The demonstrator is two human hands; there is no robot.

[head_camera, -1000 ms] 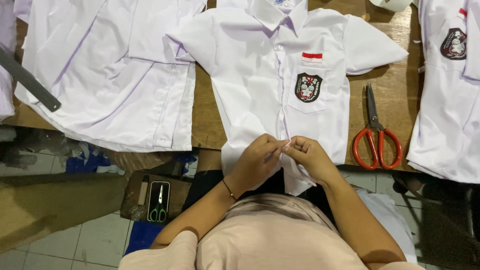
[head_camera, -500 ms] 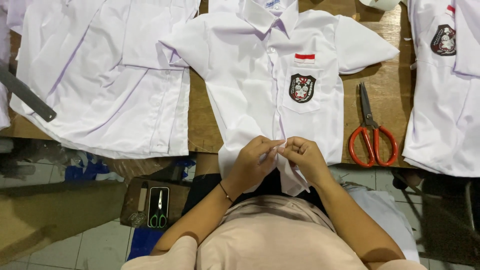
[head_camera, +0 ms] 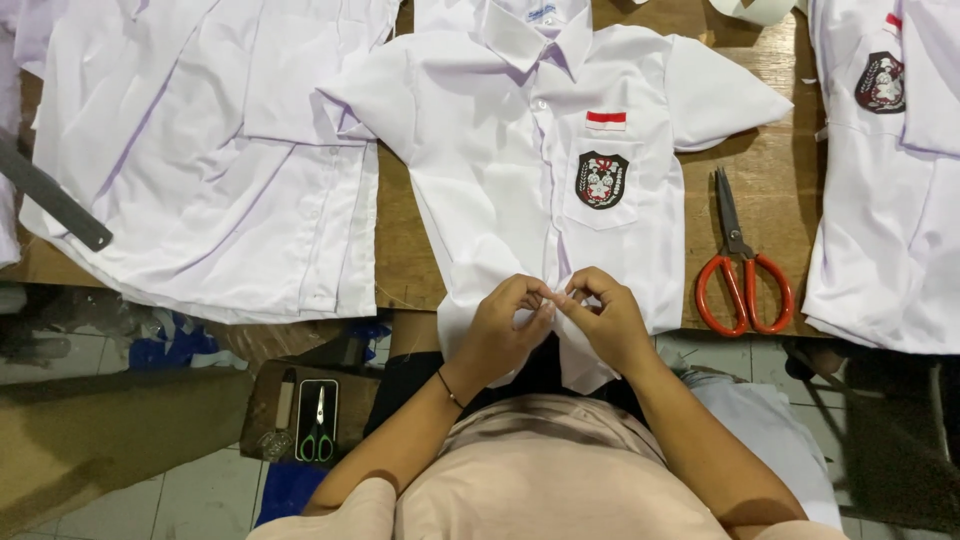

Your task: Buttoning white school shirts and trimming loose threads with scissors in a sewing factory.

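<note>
- I have both hands pinched on the front placket of the white short-sleeved school shirt, near its hem at the worktop's 6 o'clock edge.
- Left hand and right hand meet fingertip to fingertip — fingers clenched on cloth.
- Best to keep the placket flat, edges aligned; orange-handled scissors lie at 3 o'clock.

The left hand and right hand cover the white shirt placket where the fingertips meet, so any button there is hidden. Far right of the pinch, another shirt is cropped.
</note>
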